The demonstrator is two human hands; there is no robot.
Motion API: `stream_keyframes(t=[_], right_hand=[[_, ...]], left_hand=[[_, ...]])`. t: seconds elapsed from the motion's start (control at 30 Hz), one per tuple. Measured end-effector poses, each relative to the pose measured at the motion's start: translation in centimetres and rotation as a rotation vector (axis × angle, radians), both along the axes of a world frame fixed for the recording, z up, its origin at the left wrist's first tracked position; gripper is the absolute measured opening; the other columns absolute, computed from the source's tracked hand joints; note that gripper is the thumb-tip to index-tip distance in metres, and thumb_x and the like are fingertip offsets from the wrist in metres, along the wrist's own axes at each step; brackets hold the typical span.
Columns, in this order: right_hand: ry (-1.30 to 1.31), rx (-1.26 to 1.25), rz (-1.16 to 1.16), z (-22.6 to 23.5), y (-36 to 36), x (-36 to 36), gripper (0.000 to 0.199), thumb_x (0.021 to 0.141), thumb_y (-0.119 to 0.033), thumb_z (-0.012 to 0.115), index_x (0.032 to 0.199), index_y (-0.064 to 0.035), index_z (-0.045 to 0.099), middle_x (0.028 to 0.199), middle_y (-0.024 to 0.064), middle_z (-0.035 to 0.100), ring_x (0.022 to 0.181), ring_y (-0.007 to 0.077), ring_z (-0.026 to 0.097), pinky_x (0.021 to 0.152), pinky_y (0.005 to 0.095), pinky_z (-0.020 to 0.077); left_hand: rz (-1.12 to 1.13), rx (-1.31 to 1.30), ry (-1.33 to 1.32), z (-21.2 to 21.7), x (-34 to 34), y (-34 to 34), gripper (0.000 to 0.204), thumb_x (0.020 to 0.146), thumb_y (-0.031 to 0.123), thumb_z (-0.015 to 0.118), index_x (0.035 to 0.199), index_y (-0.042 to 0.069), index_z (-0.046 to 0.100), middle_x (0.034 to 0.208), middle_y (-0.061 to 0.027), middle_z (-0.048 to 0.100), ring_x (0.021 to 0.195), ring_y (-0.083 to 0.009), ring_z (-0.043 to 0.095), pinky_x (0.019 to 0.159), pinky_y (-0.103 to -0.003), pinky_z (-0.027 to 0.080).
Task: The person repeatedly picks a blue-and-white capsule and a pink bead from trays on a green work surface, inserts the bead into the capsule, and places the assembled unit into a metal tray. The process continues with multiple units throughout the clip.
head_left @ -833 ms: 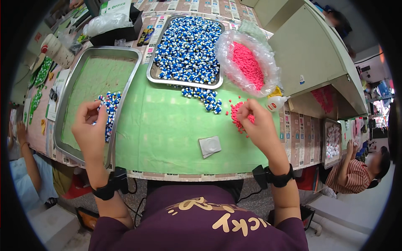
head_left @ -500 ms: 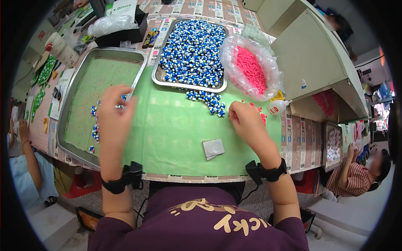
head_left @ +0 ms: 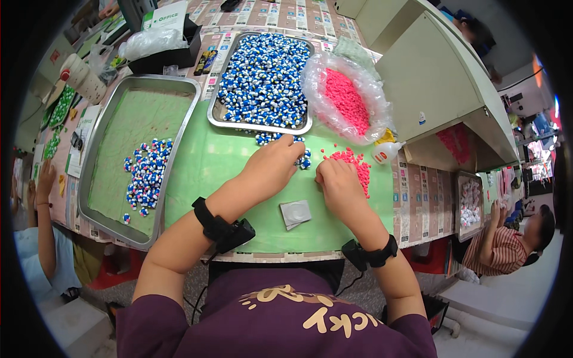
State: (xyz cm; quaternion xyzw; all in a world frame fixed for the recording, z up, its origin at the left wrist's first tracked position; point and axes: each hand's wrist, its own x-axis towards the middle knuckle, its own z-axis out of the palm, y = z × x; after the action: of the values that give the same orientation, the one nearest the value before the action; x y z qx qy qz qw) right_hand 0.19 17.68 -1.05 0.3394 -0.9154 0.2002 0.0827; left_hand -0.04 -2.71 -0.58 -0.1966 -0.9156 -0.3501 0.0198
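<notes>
My left hand (head_left: 271,164) reaches to a small pile of blue-and-white pieces (head_left: 306,160) in front of the metal tray (head_left: 259,127). Its fingers are bent together at the pile, and whatever is between them is hidden. Beside loose small pink pieces (head_left: 362,174) is my right hand (head_left: 341,184), fingertips pinched and turned down; I cannot make out what they hold. The tray behind is heaped with blue-and-white pieces (head_left: 265,80). In the left tray (head_left: 83,200) lie several finished-looking blue-and-white pieces with pink spots (head_left: 148,177).
A clear plastic bag (head_left: 313,98) of pink pieces stands right of the heaped tray. Near it lies a white glue bottle (head_left: 387,153). A small grey-white square pad (head_left: 295,213) rests on the green cloth (head_left: 239,230). Other people work at both sides.
My left hand has moved from over the left tray to the blue-and-white pile, uncovering the pieces in that tray. My right hand stays by the pink pieces, shifted slightly.
</notes>
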Motion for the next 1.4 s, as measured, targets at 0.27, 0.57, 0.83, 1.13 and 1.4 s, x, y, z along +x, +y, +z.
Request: stream_keyframes(t=[0.27, 0.57, 0.83, 1.13, 1.4], right_hand=[[-0.312, -0.267, -0.061, 2.7, 2.1, -0.2, 0.013, 0.078, 0.005, 0.058, 0.085, -0.0022, 0.050, 0.081, 0.0121, 0.058, 0.077, 0.0317, 0.058, 0.067, 0.0417, 0.0435], [-0.223, -0.129, 0.065, 1.7, 0.9, 0.4, 0.011, 0.077, 0.005, 0.055, 0.083, -0.0021, 0.049, 0.077, 0.0148, 0.054, 0.076, 0.0349, 0.055, 0.068, 0.0434, 0.0440], [-0.216, -0.043, 0.119, 1.9, 0.2, 0.5, 0.010, 0.075, 0.006, 0.051, 0.081, -0.0017, 0.048, 0.079, 0.0156, 0.054, 0.079, 0.0363, 0.054, 0.068, 0.0452, 0.0430], [-0.600, -0.705, 0.105, 7.3, -0.3, 2.6, 0.022, 0.082, 0.008, 0.062, 0.083, -0.0052, 0.044, 0.087, 0.0060, 0.057, 0.082, 0.0154, 0.055, 0.075, 0.0282, 0.0441], [-0.544, -0.809, 0.205, 9.3, -1.3, 4.2, 0.023, 0.083, 0.009, 0.064, 0.083, -0.0059, 0.045, 0.090, 0.0082, 0.059, 0.084, 0.0169, 0.057, 0.075, 0.0289, 0.0450]], left_hand=[[-0.028, 0.073, -0.093, 1.1, 1.6, -1.8, 0.013, 0.081, 0.003, 0.065, 0.092, 0.003, 0.059, 0.087, -0.0114, 0.057, 0.079, -0.0263, 0.062, 0.068, -0.037, 0.050], [0.166, 0.626, -0.320, 5.5, 5.5, -4.4, 0.017, 0.083, -0.001, 0.067, 0.100, 0.000, 0.070, 0.093, -0.0048, 0.059, 0.088, -0.0122, 0.062, 0.071, -0.023, 0.055], [0.121, 0.642, -0.362, 5.8, 6.5, -4.6, 0.020, 0.085, -0.003, 0.065, 0.105, -0.002, 0.069, 0.104, -0.0081, 0.060, 0.093, -0.0149, 0.063, 0.076, -0.024, 0.055], [-0.030, 0.881, -0.492, 5.5, 7.1, -2.0, 0.023, 0.092, 0.000, 0.058, 0.114, -0.002, 0.066, 0.102, -0.0083, 0.058, 0.088, -0.0149, 0.064, 0.076, -0.026, 0.054], [-0.111, 1.182, -0.737, 6.1, 7.3, -0.2, 0.013, 0.096, 0.010, 0.059, 0.103, 0.000, 0.063, 0.091, -0.0034, 0.060, 0.076, -0.0099, 0.059, 0.067, -0.026, 0.051]])
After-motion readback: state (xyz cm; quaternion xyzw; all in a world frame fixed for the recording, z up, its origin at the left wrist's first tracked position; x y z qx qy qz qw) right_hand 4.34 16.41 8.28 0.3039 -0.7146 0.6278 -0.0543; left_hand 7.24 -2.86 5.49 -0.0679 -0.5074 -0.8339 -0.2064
